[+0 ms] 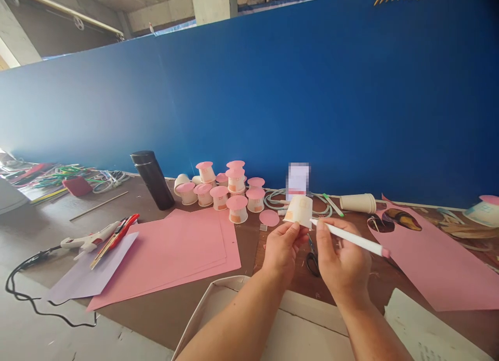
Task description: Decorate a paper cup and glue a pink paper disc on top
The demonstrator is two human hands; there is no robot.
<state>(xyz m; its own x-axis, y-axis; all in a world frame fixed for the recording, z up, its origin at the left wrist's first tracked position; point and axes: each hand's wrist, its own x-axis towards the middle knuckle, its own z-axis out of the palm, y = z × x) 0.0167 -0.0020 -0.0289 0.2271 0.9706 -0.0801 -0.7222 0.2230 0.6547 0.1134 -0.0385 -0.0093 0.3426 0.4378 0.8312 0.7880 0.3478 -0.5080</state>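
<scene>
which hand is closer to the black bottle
Left. The left hand, holding a cup, is to the right of the black bottle and nearer the person; the right hand, with a marker, is farther right.

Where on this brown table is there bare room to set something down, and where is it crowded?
One bare patch of table lies between the black bottle and the stick. Another lies in front of the pink sheets, left of the white tray. It is crowded behind the held cup, by the cable, and where pink-topped cups cluster.
</scene>
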